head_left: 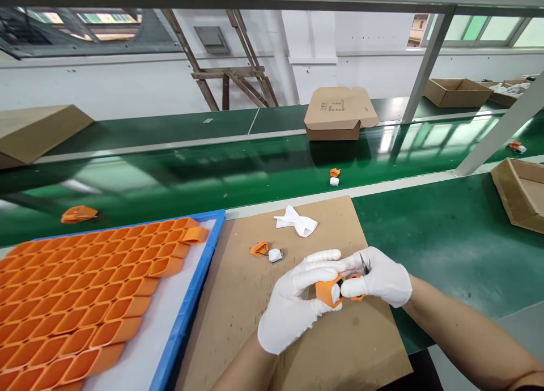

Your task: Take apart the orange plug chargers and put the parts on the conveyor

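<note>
My left hand (289,300), in a white glove, is closed around an orange plastic shell (325,292) above the cardboard sheet. White and dark parts show at the shell's opening. My right hand (378,277), also gloved, pinches at that opening, with a smaller orange piece (357,289) under its fingers. A small metal tool with two pointed tips (364,264) sticks out of the right hand; its handle is hidden. On the cardboard (238,323) behind my hands lie an orange piece wired to a white-wrapped part (275,255) and a crumpled white cloth (296,221).
At left, a blue-edged tray (178,317) holds rows of orange shells (85,289). Beyond runs a green belt (204,173) carrying orange-and-white parts (335,177) and an orange piece (79,213). Cardboard boxes (334,131) stand behind and at right (518,198). A metal post (484,136) rises at right.
</note>
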The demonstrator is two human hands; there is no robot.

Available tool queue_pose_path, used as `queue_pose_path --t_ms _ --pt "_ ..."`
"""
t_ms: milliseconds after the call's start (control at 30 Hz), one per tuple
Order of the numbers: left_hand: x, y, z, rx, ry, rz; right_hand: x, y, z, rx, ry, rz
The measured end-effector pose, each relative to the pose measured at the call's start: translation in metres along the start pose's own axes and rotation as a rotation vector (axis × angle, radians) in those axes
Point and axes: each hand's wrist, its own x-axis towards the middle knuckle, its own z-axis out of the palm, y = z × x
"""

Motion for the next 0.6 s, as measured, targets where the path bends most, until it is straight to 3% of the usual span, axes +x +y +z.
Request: queue_pose_path --t_ms 167,267,467,600 --pt "-0.0009 0.0 0.0016 0.017 0.027 -0.024 0.0009 0.005 0.0075 0.055 0.155 0.034" --pt "-0.0008 -0.0013 0.0027 -0.013 0.046 -0.046 0.0 0.0061 0.0088 0.007 0.177 0.024" --pt "0.004 0.0034 0.0031 0.008 0.016 -0.044 -0.0025 0.003 0.0059 -0.191 0.193 0.0" --pt "0.0013 0.0039 0.0019 0.092 0.075 -0.065 -0.0068 -0.0034 0.0071 -0.43 0.2 -0.05"
